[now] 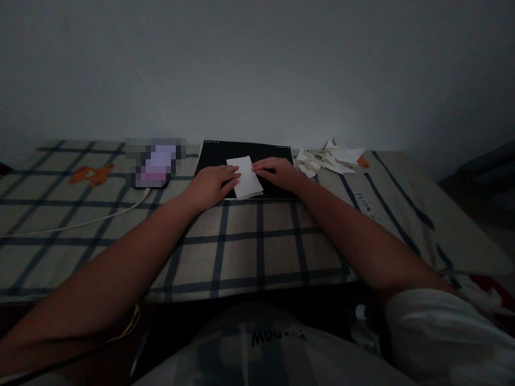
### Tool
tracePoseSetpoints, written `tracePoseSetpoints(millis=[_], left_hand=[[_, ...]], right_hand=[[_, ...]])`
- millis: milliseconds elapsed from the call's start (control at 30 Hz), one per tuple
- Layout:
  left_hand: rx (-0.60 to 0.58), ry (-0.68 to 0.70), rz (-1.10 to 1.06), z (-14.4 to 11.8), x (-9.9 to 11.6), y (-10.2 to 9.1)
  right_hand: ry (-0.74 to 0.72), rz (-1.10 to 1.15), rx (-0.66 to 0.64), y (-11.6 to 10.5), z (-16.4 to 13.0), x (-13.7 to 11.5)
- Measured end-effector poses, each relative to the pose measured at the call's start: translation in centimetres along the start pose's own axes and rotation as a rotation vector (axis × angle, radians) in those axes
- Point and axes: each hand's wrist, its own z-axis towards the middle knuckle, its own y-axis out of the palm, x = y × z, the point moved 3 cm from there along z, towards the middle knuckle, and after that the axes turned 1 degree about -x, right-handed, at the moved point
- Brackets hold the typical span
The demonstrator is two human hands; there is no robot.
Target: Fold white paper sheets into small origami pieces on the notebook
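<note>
1. A folded white paper [244, 181] lies on a black punched-hole sheet [257, 148], atop the checked tablecloth [277, 252].
2. The left hand [211, 185], loosely open, rests its fingertips on the paper's left side.
3. The right hand [280, 172], half open, touches its right edge.
4. Torn paper scraps [328, 159] sit rightward; a phone [156, 166], leftward.

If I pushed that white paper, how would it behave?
The white paper looks doubled at one edge, so it may be slightly stiff. Thin, it's probably light. Lying flat on the black sheet, it would likely slide, not tip.
</note>
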Motion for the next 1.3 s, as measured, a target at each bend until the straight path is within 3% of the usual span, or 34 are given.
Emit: tracePoseSetpoints(millis=[667, 1300], left_hand=[[-0.134, -0.094, 0.051, -0.4, 0.8, 0.1], [-0.164, -0.101, 0.072, -0.4, 1.3, -0.2]], right_hand=[[-0.113, -0.141, -0.094, 0.9, -0.2, -0.4], [-0.044, -0.097, -0.262, -0.6, -0.2, -0.3]])
